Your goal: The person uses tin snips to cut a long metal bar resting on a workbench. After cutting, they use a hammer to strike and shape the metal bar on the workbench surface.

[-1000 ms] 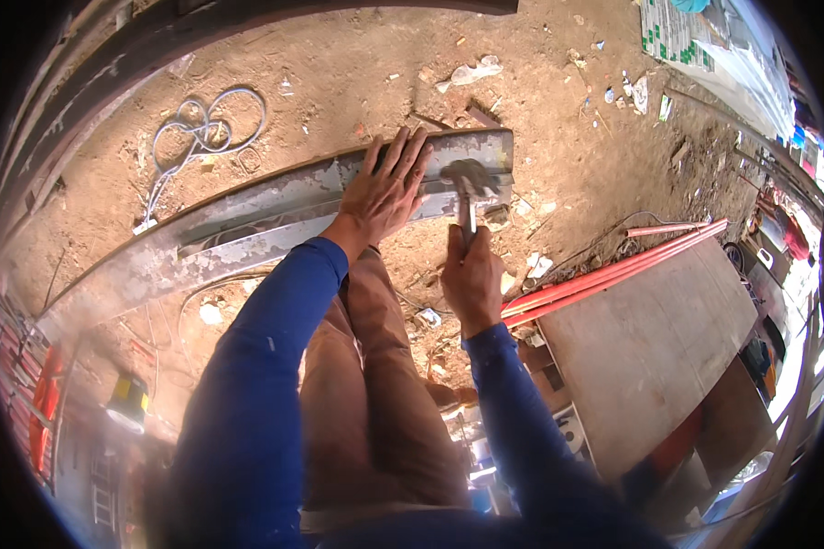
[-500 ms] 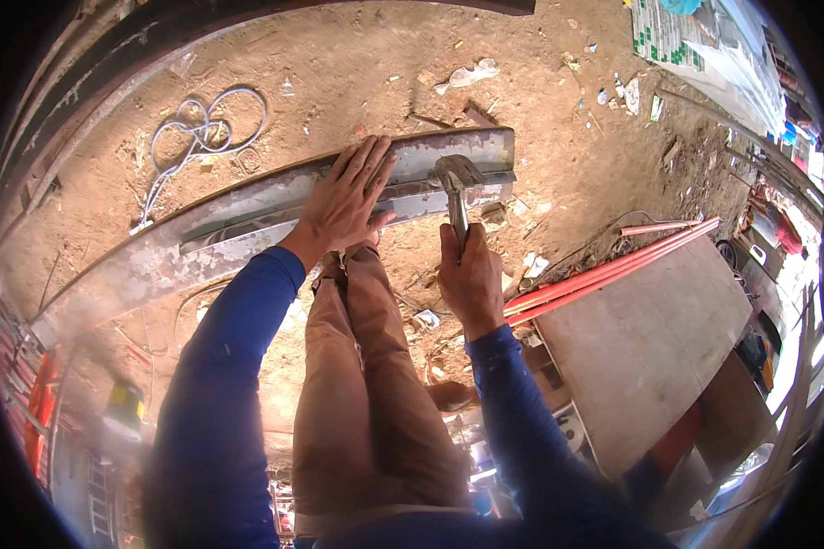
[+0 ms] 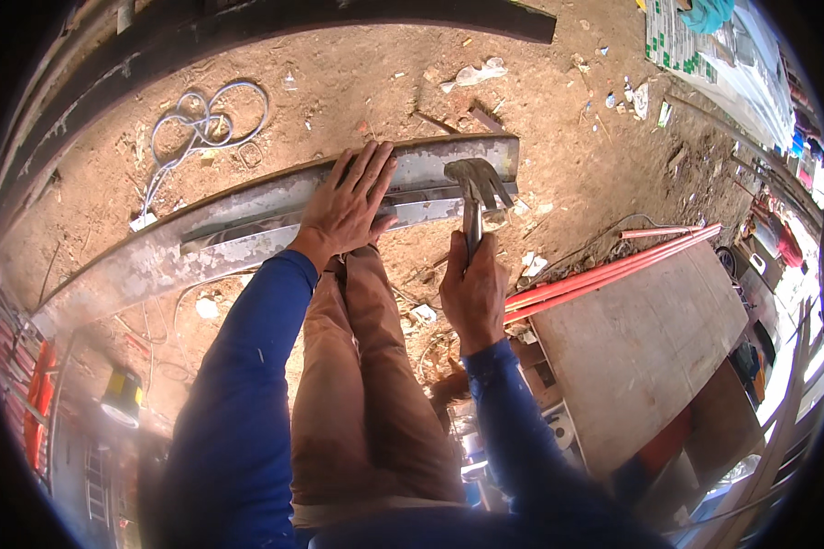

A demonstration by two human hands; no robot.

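A long, weathered steel beam point(image 3: 156, 265) with flaking paint lies across in front of me. Along its face runs a narrower metal strip point(image 3: 421, 211). My left hand point(image 3: 349, 197) rests flat on the beam and strip, fingers stretched out, thumb apart. In my right hand point(image 3: 474, 293) is a claw hammer point(image 3: 473, 188), its handle wrapped by my fingers. The hammer's head is over the beam's right end; whether it touches the metal I cannot tell.
A looped grey cable point(image 3: 201, 123) lies on the dirt ground beyond the beam at left. A dark beam point(image 3: 357, 13) spans the far side. Orange-red pipes point(image 3: 604, 274) and a flat board point(image 3: 645, 339) are at right. A wrapped stack of sheets point(image 3: 705, 46) stands far right.
The hammer head has shifted slightly to the right and turned. My left hand stays flat on the metal. The view has shifted a little, showing more of the far dark beam.
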